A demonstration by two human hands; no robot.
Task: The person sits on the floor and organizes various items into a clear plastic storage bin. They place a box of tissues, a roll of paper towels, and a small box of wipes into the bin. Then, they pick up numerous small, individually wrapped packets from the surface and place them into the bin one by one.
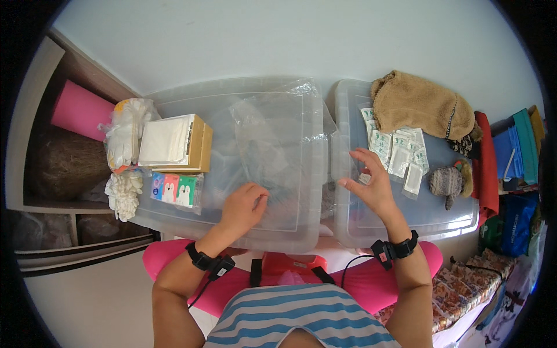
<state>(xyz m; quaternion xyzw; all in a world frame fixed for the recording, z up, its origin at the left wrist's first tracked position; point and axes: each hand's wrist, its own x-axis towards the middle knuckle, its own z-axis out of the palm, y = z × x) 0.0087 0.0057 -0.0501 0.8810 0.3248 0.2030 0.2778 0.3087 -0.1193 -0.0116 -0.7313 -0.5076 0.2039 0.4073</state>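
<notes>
Over a clear plastic storage box lid [209,217] on the left, my left hand [243,206] has its fingers curled in beside a crumpled transparent plastic bag [261,139]. Whether those fingers pinch the film is hidden. My right hand [370,180] is held with thumb and fingers spread, nothing between them. It hovers at the left side of a second storage box lid [370,226]. Just beyond it lies a spread of small printed white packets [380,148] in clear wrapping. One wrapped packet [412,179] sits nearer to me than the others.
On the left stand a cardboard box with white sheets [167,141], wrapped tissue packs [177,190], bagged gloves [128,135] and loose white gloves [124,195]. A tan fleece item [422,104] and a grey knitted item [446,182] lie at right. A gap separates the boxes.
</notes>
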